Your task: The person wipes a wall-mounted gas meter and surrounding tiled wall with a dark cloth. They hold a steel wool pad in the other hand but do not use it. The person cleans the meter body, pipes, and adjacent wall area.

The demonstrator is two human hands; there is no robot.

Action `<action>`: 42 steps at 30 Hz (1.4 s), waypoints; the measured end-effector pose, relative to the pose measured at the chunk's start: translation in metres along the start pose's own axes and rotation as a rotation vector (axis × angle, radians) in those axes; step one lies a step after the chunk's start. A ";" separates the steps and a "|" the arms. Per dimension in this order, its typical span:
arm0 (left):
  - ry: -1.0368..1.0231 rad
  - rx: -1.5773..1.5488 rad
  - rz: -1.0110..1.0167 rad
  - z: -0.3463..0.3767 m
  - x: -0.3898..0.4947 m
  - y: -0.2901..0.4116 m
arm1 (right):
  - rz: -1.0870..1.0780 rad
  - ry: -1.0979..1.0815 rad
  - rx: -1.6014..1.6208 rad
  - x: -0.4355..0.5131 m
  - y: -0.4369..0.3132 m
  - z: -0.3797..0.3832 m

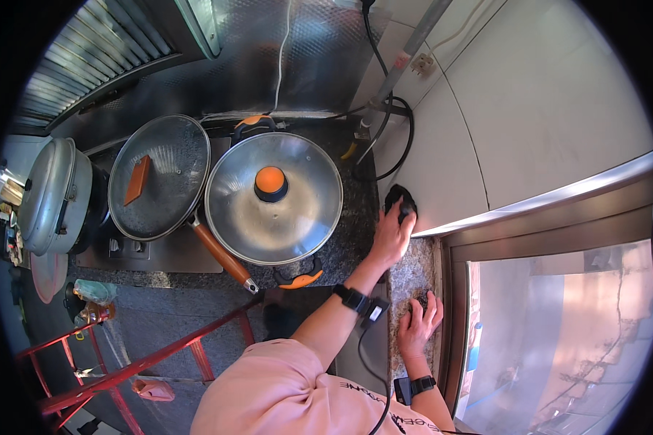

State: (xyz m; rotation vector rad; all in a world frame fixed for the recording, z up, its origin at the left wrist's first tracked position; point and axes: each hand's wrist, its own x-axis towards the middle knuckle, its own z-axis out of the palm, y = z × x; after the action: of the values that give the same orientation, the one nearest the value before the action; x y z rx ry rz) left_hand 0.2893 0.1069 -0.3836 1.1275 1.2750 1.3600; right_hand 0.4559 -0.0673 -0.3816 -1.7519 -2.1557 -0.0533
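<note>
My left hand (393, 239) grips a crumpled black object (400, 199), perhaps a cloth, and presses it to the lower part of the white tiled wall (446, 163). What exactly the black thing is cannot be made out. Lower down, my right hand (420, 324) rests on the speckled stone ledge (412, 266) beside the window frame, fingers bent and apart. A small dark patch shows at its fingertips, too unclear to name. Nearest to the left hand on the cooking side is a wok with a glass lid (275, 228) and an orange-topped knob.
Left of the wok, a frying pan with a tilted glass lid (168, 212) points its wooden handle (220, 253) outward. Farther left stands a large metal pot (71, 201). Black cables (412, 128) and a grey pipe (413, 49) run along the wall. A red metal frame (141, 361) stands below.
</note>
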 end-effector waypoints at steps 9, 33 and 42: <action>0.029 -0.374 -0.170 -0.014 0.079 -0.008 | 0.002 -0.028 0.010 -0.001 0.001 0.002; -0.015 0.167 -0.367 -0.017 0.093 -0.037 | -0.025 -0.056 0.032 0.001 0.005 0.003; -0.078 0.239 -0.507 -0.023 0.118 -0.063 | -0.019 -0.080 0.049 0.002 0.003 -0.001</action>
State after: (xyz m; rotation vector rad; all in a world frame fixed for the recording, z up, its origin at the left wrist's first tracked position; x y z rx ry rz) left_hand 0.2507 0.2223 -0.4440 0.9153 1.5640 0.7971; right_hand 0.4586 -0.0648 -0.3801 -1.7339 -2.2109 0.0650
